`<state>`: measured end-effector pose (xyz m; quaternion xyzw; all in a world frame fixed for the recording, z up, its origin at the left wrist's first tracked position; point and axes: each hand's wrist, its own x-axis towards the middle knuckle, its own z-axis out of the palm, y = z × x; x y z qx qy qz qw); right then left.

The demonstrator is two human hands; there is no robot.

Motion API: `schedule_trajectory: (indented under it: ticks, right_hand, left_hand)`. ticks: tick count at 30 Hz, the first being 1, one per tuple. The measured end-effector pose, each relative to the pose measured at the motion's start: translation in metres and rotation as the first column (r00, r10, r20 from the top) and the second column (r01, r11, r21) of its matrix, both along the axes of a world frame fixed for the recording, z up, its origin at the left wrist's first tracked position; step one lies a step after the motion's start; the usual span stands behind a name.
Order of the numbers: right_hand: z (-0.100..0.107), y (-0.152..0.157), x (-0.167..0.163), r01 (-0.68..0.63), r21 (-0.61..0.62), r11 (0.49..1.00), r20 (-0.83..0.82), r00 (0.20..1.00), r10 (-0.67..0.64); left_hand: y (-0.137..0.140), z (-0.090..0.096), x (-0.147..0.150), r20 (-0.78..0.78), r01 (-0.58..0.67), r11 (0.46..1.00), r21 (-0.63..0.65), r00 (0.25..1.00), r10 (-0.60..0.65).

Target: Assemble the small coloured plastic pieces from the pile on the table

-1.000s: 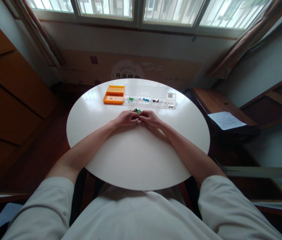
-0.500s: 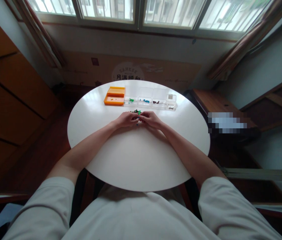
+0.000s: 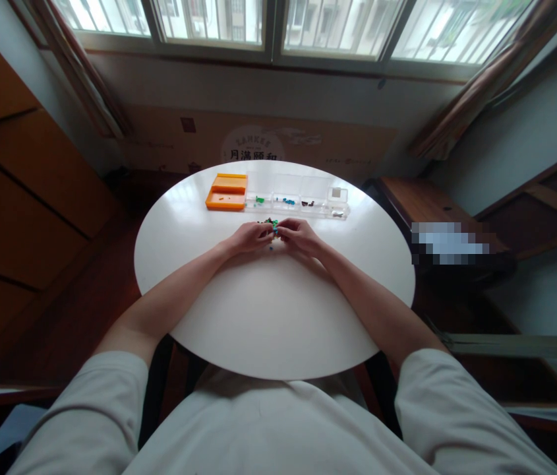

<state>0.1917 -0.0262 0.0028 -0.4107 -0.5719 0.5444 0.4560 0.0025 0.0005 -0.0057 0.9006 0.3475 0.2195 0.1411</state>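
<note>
My left hand [image 3: 252, 235] and my right hand [image 3: 298, 236] meet fingertip to fingertip over the far half of the table. Between their pinched fingers shows a small blue piece [image 3: 275, 229], too small to tell its exact kind. Just beyond the fingertips lies a pile of small green and dark pieces [image 3: 269, 221], partly hidden by the hands. A loose blue bit [image 3: 271, 248] rests on the tabletop below the fingers.
On the round white table [image 3: 273, 316] stands an open orange box [image 3: 225, 206] at the far left. Beside it, a clear compartment box [image 3: 318, 210] holds green pieces [image 3: 259, 200], blue pieces [image 3: 289, 201], dark pieces [image 3: 308, 204] and white pieces [image 3: 338, 214].
The fingertips have drawn slightly apart, so more of the blue piece between them shows. My right hand has shifted a little; the boxes have stayed in place.
</note>
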Motion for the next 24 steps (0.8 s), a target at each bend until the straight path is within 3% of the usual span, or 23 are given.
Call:
schedule_trajectory:
  ticks: [4,10,18,24]
  right_hand:
    - [0.005,0.010,0.012,0.190,-0.125,0.974,-0.196,0.957,-0.212]
    - [0.008,0.025,0.037,0.380,-0.274,0.883,-0.348,0.817,-0.459]
    - [0.001,0.027,0.041,0.418,-0.311,0.853,-0.309,0.805,-0.507]
    - [0.001,0.026,0.042,0.378,-0.298,0.877,-0.282,0.843,-0.459]
  left_hand:
    - [0.000,0.001,0.000,0.014,0.013,1.000,0.001,1.000,-0.013]
    - [-0.001,0.005,0.002,0.060,0.019,1.000,0.009,0.998,-0.019]
    - [-0.001,0.004,0.001,0.138,-0.012,1.000,-0.027,0.990,0.015]
    - [-0.002,0.004,0.001,0.159,-0.029,0.999,-0.030,0.987,0.033]
